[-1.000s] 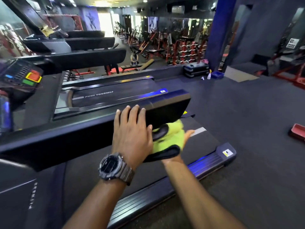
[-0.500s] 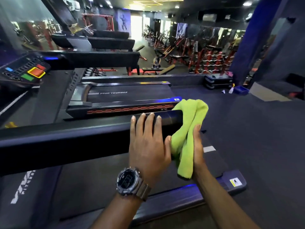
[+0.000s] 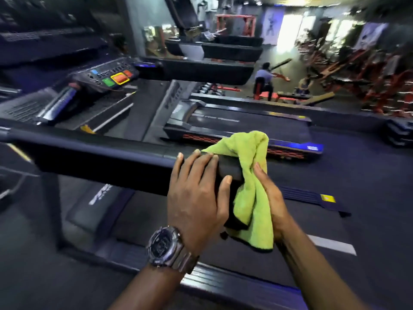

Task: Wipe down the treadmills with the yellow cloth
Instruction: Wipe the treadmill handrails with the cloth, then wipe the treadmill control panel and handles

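Observation:
The black padded handrail of the nearest treadmill runs from the left edge to the centre. My left hand, with a watch on its wrist, rests on the rail's right end, fingers laid up over the top and thumb on the near face. A yellow cloth drapes over the rail's end and hangs down below it. My right hand holds the cloth against that end from the right. Its thumb is hidden behind the cloth.
This treadmill's belt and side rail lie below my arms. A second treadmill deck lies beyond, and a console with coloured buttons sits at upper left. People and red gym machines are far back. Dark floor spreads right.
The view swung left and closer. The cloth went from under the rail's end up and over it, my right hand following. My left hand stayed on the rail.

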